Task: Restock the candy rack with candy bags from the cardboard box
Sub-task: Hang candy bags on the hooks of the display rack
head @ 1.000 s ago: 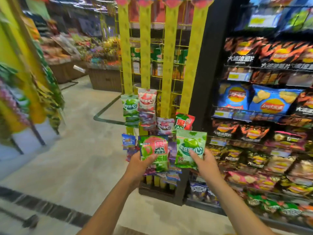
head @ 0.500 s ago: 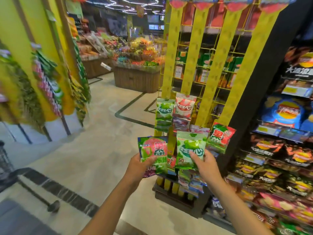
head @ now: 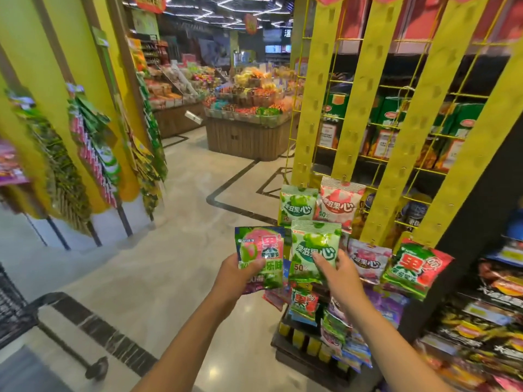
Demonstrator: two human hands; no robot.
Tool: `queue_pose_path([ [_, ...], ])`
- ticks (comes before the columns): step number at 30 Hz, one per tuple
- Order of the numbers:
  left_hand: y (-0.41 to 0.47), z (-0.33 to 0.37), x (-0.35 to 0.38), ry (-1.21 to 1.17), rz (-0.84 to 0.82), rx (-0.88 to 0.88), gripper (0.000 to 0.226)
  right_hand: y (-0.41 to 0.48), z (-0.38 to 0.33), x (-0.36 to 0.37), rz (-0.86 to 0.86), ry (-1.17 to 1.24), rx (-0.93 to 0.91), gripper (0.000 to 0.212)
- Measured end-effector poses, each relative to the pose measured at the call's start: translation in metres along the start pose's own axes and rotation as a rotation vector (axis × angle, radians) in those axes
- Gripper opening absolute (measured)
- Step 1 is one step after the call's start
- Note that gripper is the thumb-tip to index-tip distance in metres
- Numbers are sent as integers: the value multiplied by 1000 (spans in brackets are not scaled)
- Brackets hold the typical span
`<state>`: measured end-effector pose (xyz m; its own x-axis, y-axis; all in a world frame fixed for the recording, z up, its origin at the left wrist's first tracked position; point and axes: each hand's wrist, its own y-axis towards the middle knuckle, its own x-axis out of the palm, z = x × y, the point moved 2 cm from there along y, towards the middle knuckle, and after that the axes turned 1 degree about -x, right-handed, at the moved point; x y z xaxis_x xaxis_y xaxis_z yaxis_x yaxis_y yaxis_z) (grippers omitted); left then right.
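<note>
My left hand grips a small stack of candy bags; the front one is the pink-and-green candy bag. My right hand pinches a single green apple candy bag by its lower half. Both bags are held up side by side, just left of the candy rack, whose yellow hanging strips rise on a yellow wire grid. Low on the strips hang a green bag, a pink-white bag, a purple-pink bag and a red-green bag. The cardboard box is out of view.
A dark snack shelf stands at the right. On the left, yellow strip racks carry hanging packets. A wooden produce island is down the aisle. A cart's black frame sits at lower left on the tiled floor.
The view has swung left, so the rack and snack shelf slid right in frame. Both hands keep the same bags, held together at about the same height.
</note>
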<state>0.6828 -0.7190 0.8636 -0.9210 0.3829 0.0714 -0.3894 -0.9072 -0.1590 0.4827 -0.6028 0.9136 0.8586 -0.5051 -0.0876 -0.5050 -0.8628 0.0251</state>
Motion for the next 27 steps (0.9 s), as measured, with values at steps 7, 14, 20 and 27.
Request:
queue_pose_path([
  [7, 60, 16, 7, 15, -15, 31, 21, 66, 25, 0, 3, -37, -22, 17],
  [14, 102, 18, 8, -9, -40, 12, 21, 100, 20, 3, 59, -65, 8, 12],
  [20, 131, 23, 6, 25, -129, 29, 19, 120, 4, 9, 160, -154, -40, 7],
  [27, 157, 29, -14, 38, -206, 6, 19, 156, -23, 35, 266, -125, -30, 30],
])
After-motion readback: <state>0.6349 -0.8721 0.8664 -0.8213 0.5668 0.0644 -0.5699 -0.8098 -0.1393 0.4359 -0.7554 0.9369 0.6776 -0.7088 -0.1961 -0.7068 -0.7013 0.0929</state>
